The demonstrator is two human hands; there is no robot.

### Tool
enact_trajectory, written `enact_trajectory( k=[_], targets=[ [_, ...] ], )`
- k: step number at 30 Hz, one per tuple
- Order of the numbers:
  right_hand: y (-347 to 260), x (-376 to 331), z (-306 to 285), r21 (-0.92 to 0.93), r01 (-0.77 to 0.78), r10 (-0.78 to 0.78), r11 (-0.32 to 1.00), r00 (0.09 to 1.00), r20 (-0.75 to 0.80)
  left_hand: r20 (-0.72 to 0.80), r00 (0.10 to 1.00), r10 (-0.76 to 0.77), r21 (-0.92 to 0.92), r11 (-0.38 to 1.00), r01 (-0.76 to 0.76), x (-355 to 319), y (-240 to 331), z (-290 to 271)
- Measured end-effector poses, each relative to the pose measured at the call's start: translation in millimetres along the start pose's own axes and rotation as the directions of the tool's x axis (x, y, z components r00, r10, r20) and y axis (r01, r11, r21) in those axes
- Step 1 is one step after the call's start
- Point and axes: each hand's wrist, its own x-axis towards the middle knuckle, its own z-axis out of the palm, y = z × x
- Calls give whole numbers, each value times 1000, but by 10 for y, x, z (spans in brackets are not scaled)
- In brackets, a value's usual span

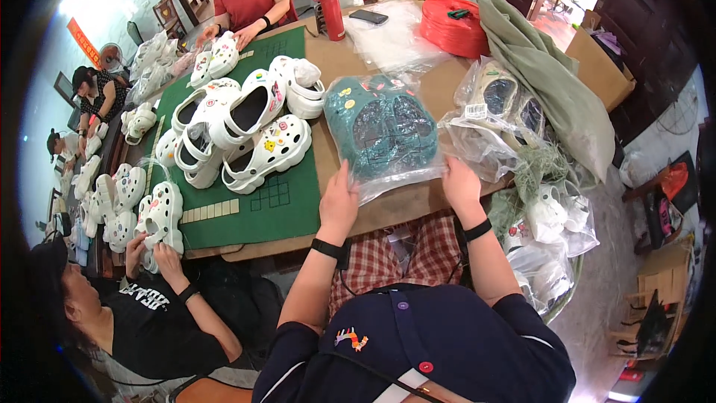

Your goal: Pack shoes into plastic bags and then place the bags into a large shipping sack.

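Observation:
A pair of teal clogs (388, 130) with small charms lies inside a clear plastic bag (377, 188) on the table in front of me. My left hand (339, 201) pinches the bag's near left corner. At its near right corner, my right hand (461, 185) has its fingers closed on the plastic. Left of the bag, white clogs (272, 148) with colourful charms are piled on a green mat (291, 209). To the right sit bagged beige clogs (498, 91).
A red roll of plastic twine (453, 26), a phone (370, 17) and a red flask (329, 13) stand farther back. Bagged white clogs (548, 216) hang low at right under grey-green cloth (541, 82). Co-workers handle clogs at left, one close by in a black shirt (160, 321).

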Motion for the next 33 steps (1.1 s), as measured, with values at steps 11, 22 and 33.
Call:
enact_trajectory(
  k=[11,22,33],
  targets=[
    [94,-854,-565,307,-38,-131,951,850,511,521,854,2,-172,980,103,-522,-6,-581],
    [-293,-251,258,753,-284,100,594,955,281,512,816,-268,-774,269,573,51,-384,172],
    [-268,-676,290,861,-308,321,404,929,182,647,723,-244,-677,252,691,-187,11,-99]
  ],
)
